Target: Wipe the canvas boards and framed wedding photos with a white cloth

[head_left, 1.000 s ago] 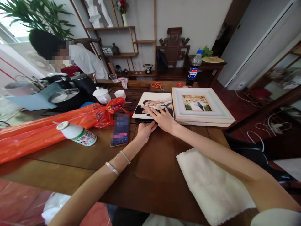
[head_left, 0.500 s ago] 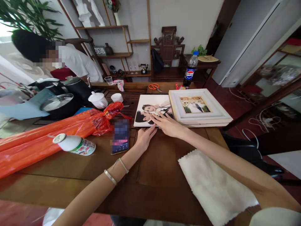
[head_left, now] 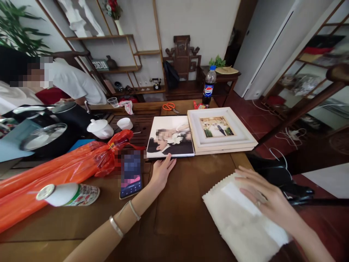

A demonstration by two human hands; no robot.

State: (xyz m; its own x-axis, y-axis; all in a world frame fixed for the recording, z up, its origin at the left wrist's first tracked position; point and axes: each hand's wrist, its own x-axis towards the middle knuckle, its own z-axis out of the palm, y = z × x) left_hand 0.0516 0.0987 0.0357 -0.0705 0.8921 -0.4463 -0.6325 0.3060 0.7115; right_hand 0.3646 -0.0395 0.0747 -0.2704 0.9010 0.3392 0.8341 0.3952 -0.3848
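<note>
My left hand (head_left: 161,170) rests its stretched fingers at the near edge of a flat photo album or panel (head_left: 171,136), which has a picture of a couple on its white face. My right hand (head_left: 263,196) is over a cream cloth (head_left: 231,214) with zigzag edges; its fingers are spread and reach across the cloth's right side. A pale strip shows on the cloth beneath them. Touching the album's right side, a white picture frame (head_left: 248,140) holds a small wedding photo. A phone (head_left: 131,173) lies left of my left hand.
Orange-handled scissors (head_left: 169,106) and a cola bottle (head_left: 209,85) are at the table's far edge. On the left are a red plastic-wrapped bundle (head_left: 81,160), a tipped white bottle (head_left: 71,194), a lidded cup (head_left: 100,128) and a black pot (head_left: 65,140). Beyond them, a person (head_left: 73,80) leans.
My right hand has left the photo album and come back to the right, over the cloth. My left hand stays by the album's near edge. The view has shifted to the right.
</note>
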